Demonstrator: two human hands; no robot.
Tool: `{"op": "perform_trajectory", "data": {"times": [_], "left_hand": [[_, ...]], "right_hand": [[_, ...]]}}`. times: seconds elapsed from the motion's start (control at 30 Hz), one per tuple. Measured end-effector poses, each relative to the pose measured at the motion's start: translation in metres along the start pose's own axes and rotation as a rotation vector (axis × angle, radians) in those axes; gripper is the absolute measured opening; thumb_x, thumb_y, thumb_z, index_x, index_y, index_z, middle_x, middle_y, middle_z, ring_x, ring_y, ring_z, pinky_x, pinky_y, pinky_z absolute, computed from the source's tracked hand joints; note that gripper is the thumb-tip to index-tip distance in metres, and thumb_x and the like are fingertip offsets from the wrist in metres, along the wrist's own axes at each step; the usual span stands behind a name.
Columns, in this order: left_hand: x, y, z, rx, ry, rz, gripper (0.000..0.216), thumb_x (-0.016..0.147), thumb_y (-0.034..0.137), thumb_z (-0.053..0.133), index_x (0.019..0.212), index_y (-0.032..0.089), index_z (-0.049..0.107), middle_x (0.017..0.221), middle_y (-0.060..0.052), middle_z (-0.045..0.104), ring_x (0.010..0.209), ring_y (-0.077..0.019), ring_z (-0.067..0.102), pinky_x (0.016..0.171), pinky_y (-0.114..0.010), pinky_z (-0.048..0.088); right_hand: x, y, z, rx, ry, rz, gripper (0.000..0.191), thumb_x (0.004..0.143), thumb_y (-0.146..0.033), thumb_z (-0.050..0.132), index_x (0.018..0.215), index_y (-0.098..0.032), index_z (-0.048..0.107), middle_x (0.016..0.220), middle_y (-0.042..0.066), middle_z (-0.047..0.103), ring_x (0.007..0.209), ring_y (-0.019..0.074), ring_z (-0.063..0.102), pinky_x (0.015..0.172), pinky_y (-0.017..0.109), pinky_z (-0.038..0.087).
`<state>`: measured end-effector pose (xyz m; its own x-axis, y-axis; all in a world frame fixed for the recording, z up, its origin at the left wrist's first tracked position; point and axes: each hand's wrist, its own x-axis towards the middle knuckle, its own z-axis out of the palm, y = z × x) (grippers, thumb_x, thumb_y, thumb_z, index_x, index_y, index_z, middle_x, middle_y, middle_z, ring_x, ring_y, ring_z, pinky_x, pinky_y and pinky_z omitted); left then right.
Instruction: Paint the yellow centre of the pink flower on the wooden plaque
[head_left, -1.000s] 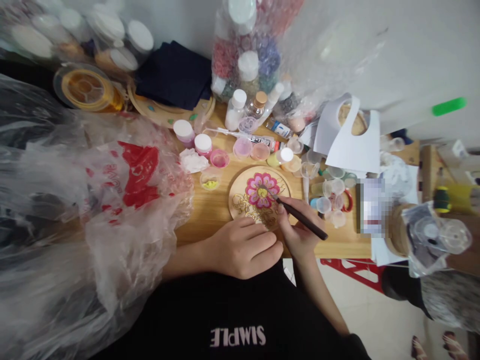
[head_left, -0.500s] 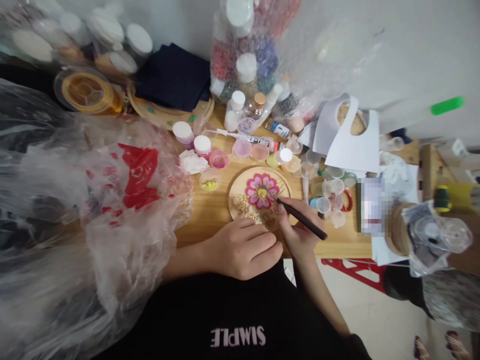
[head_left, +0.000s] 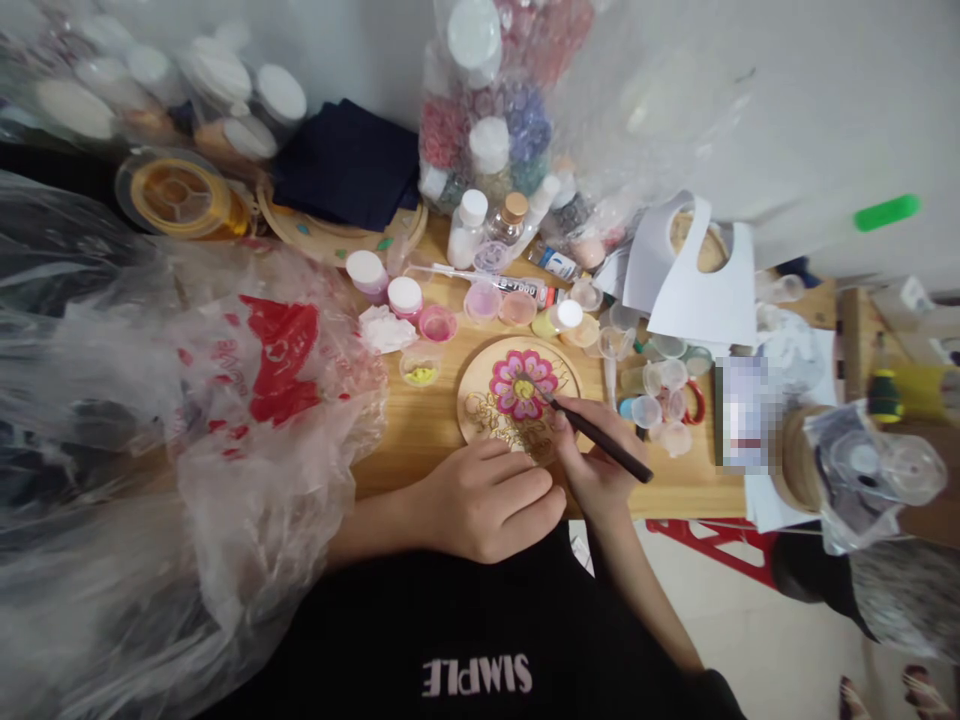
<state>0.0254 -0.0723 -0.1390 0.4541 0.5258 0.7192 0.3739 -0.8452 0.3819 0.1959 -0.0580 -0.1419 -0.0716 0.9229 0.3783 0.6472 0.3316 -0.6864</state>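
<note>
The right hand (head_left: pixel 592 468) is closed around a thin dark paintbrush (head_left: pixel 604 441), held slanted with its tip at the pink flower (head_left: pixel 523 384) painted on the round wooden disc (head_left: pixel 478 388), which lies on the wooden table (head_left: pixel 420 430). The left hand (head_left: pixel 484 500) is laid palm down, fingers loose, gripping nothing, against the disc's near rim, which is hidden. The bristles cannot be made out

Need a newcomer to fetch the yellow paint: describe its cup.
On the wooden table, find the round disc painted with a pink flower. Just left of it stands a small clear cup holding yellow-green paint; the cups just behind it are pink.
</note>
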Motion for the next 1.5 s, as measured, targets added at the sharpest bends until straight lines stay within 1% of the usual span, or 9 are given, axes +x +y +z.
{"op": "perform_trajectory", "data": {"times": [0.13, 0.23, 0.33, 0.5, 0.87, 1.07, 1.2, 1.3, 1.5], "left_hand": [[-0.001, 0.0, 0.001, -0.007, 0.0, -0.006, 0.012, 0.09, 0.01, 0.053, 0.084, 0.012, 0.063, 0.066, 0.0, 0.063, 0.059, -0.0117, 0.056, 0.055, -0.028, 0.044], [-0.004, 0.0, 0.004, -0.023, 0.017, 0.003, 0.007, 0.087, 0.009, 0.057, 0.085, 0.011, 0.063, 0.067, -0.001, 0.064, 0.059, -0.0121, 0.055, 0.054, -0.028, 0.043], [-0.006, -0.001, 0.007, -0.025, 0.037, 0.009, 0.007, 0.087, 0.009, 0.057, 0.085, 0.011, 0.063, 0.069, -0.001, 0.064, 0.058, -0.0118, 0.054, 0.053, -0.028, 0.041], [-0.008, -0.001, 0.008, -0.001, 0.018, 0.009, 0.01, 0.091, 0.012, 0.053, 0.086, 0.013, 0.062, 0.073, -0.001, 0.065, 0.062, -0.011, 0.055, 0.056, -0.028, 0.044], [-0.008, -0.001, 0.008, -0.026, 0.026, 0.004, 0.006, 0.089, 0.012, 0.056, 0.089, 0.012, 0.061, 0.075, -0.001, 0.065, 0.064, -0.0118, 0.056, 0.058, -0.028, 0.045], [-0.007, -0.001, 0.007, -0.038, 0.031, 0.006, 0.006, 0.089, 0.01, 0.056, 0.089, 0.011, 0.062, 0.076, -0.002, 0.065, 0.065, -0.0122, 0.057, 0.058, -0.028, 0.046], [-0.006, -0.001, 0.004, -0.041, 0.018, 0.002, 0.007, 0.088, 0.01, 0.056, 0.087, 0.011, 0.063, 0.077, -0.002, 0.065, 0.067, -0.0121, 0.058, 0.06, -0.028, 0.047], [-0.004, 0.0, 0.002, -0.058, -0.008, -0.014, 0.007, 0.086, 0.008, 0.057, 0.088, 0.011, 0.063, 0.078, -0.003, 0.066, 0.068, -0.0131, 0.058, 0.061, -0.028, 0.048], [-0.002, 0.0, -0.001, -0.082, -0.06, -0.046, 0.01, 0.088, 0.008, 0.055, 0.089, 0.012, 0.064, 0.079, -0.003, 0.067, 0.069, -0.0134, 0.06, 0.062, -0.028, 0.05]], "right_hand": [[0.001, 0.0, 0.0, -0.009, 0.002, 0.007, 0.014, 0.082, -0.015, 0.066, 0.094, -0.023, 0.069, 0.081, 0.001, 0.075, 0.072, 0.0155, 0.071, 0.065, 0.029, 0.059], [0.001, 0.0, 0.0, -0.005, 0.016, 0.012, 0.015, 0.082, -0.014, 0.066, 0.094, -0.023, 0.069, 0.08, 0.001, 0.074, 0.071, 0.0147, 0.07, 0.064, 0.027, 0.058], [0.002, 0.0, 0.001, 0.007, 0.008, 0.017, 0.016, 0.082, -0.014, 0.066, 0.095, -0.022, 0.069, 0.08, 0.001, 0.074, 0.071, 0.014, 0.07, 0.064, 0.026, 0.058], [0.004, 0.0, 0.002, 0.025, 0.009, 0.004, 0.017, 0.082, -0.013, 0.065, 0.096, -0.023, 0.069, 0.083, 0.001, 0.074, 0.073, 0.0145, 0.07, 0.066, 0.027, 0.058], [0.002, 0.001, 0.001, 0.051, 0.01, -0.03, 0.02, 0.082, -0.012, 0.066, 0.097, -0.024, 0.068, 0.083, 0.0, 0.074, 0.073, 0.0137, 0.07, 0.067, 0.027, 0.059], [0.001, 0.001, 0.001, 0.09, 0.032, 0.009, 0.02, 0.082, -0.012, 0.066, 0.098, -0.024, 0.069, 0.085, 0.001, 0.075, 0.074, 0.0134, 0.069, 0.067, 0.027, 0.059], [0.0, 0.001, 0.002, 0.103, 0.01, 0.028, 0.021, 0.082, -0.012, 0.066, 0.099, -0.024, 0.069, 0.088, 0.001, 0.075, 0.074, 0.0138, 0.07, 0.069, 0.029, 0.06], [-0.001, 0.002, 0.001, 0.129, 0.064, 0.049, 0.022, 0.082, -0.012, 0.067, 0.099, -0.025, 0.07, 0.087, 0.0, 0.075, 0.076, 0.0147, 0.07, 0.068, 0.03, 0.059], [-0.009, 0.006, -0.01, 0.284, 0.23, 0.127, 0.021, 0.082, -0.012, 0.066, 0.098, -0.026, 0.07, 0.079, 0.0, 0.07, 0.066, 0.0131, 0.065, 0.061, 0.029, 0.053]]}}
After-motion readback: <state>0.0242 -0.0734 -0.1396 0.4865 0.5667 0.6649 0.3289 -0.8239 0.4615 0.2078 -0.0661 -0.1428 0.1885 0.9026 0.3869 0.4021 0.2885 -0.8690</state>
